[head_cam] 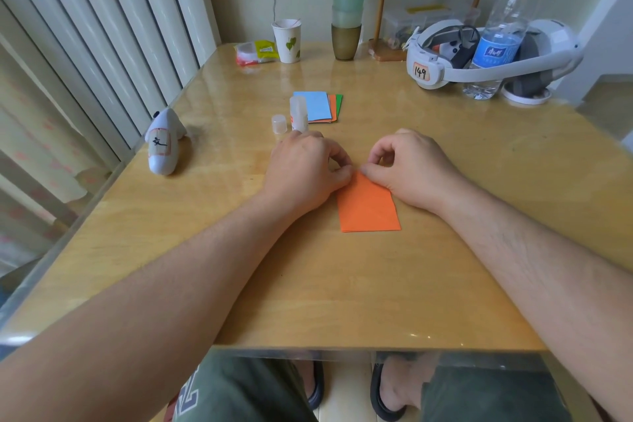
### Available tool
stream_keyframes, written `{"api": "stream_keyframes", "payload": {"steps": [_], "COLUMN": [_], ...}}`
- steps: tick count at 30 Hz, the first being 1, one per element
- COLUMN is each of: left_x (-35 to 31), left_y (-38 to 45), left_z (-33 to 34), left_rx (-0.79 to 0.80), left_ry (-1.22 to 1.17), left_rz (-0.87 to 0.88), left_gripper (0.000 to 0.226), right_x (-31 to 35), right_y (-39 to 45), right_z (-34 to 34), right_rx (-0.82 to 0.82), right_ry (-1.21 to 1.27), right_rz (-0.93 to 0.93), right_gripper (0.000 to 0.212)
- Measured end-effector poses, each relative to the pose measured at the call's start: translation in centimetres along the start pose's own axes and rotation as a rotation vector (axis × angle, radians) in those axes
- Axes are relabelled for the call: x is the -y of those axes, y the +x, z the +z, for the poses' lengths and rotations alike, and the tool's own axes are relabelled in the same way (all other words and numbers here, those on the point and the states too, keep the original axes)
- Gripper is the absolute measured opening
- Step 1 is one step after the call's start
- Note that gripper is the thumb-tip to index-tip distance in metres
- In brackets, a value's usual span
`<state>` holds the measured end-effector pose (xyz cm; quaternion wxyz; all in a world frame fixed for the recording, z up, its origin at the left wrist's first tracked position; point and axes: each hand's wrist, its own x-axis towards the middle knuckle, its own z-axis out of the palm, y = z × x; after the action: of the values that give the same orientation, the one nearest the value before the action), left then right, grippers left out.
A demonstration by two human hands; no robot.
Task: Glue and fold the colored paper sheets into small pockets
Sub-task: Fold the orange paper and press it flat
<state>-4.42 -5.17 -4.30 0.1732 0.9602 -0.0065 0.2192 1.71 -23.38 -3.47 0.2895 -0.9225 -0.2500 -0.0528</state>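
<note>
On the worktop, at left, lies a white controller with a label whose mark is too blurred to read. Next stands an uncapped glue stick, its cap beside it, by a stack of colored sheets. The left hand and right hand, fingers curled, pinch the far edge of the folded orange paper lying flat. At right, a headset is tagged "149".

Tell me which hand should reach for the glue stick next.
Left. The left hand lies just in front of the uncapped glue stick and its cap; the right hand sits farther away, pinching the orange paper, and can likely keep it steady.
</note>
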Motion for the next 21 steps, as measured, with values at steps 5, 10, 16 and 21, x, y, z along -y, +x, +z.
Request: {"api": "stream_keyframes", "payload": {"steps": [5,10,16,21], "left_x": [0.2,0.4,0.5,0.3], "left_y": [-0.1,-0.1,-0.2,-0.5], "left_z": [0.0,0.1,0.0,-0.1], "left_rx": [0.007,0.024,0.046,0.008], "left_ry": [-0.027,-0.051,-0.050,-0.148], "left_rz": [-0.025,-0.067,-0.080,0.055], "left_gripper": [0.012,0.009,0.005,0.013], "right_x": [-0.6,-1.1,-1.4,-1.6], "right_y": [-0.1,0.0,0.2,0.2], "right_z": [-0.4,-0.7,-0.8,-0.6], "right_rx": [-0.014,-0.017,-0.013,-0.030], "right_ry": [0.052,0.055,0.039,0.044], "right_rz": [0.025,0.041,0.025,0.015], "right_gripper": [0.013,0.012,0.010,0.016]}}
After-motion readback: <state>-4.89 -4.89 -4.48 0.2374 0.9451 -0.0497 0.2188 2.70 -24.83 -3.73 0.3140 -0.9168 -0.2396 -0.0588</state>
